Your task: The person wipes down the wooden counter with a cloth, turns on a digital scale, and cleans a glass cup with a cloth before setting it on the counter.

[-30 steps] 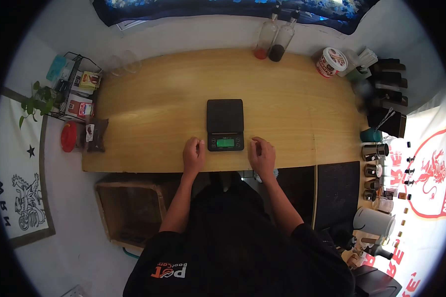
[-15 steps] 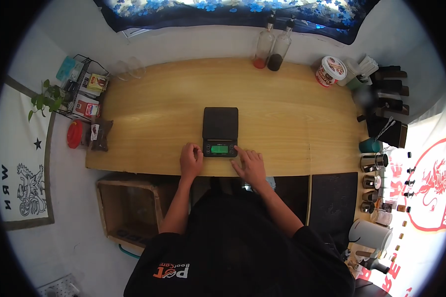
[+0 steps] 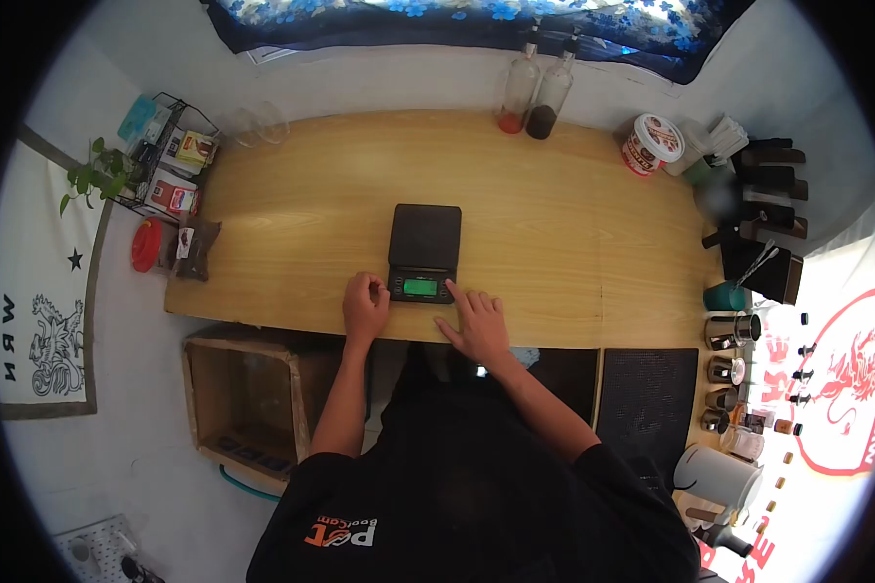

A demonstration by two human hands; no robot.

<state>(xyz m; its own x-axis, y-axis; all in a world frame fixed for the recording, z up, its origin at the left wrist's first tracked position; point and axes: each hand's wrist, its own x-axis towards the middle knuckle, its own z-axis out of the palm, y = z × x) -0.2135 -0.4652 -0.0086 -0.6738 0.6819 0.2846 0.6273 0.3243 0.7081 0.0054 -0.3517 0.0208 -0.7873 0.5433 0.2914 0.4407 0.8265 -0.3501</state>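
A black digital kitchen scale (image 3: 425, 236) with a lit green display (image 3: 420, 288) lies on the wooden table, its bare platform toward the back. At the scale's lower left corner is my left hand (image 3: 366, 311), fingers curled in and nothing visible in them. My right hand (image 3: 480, 324) rests by the lower right corner, fingers apart. Its index fingertip is on or right beside the buttons to the right of the display; actual contact is hard to tell.
Two glass bottles (image 3: 519, 92) and a white-and-red tub (image 3: 652, 145) stand along the table's back. On the left are a wire rack (image 3: 172, 160) and a dark pouch (image 3: 200, 251). To the right sit a teal cup (image 3: 725, 295), metal cups (image 3: 732, 331) and a black mat (image 3: 647, 403).
The whole view has turned and shifted slightly, so the scale and both hands appear a little farther left. Both hands keep about the same places beside the scale.
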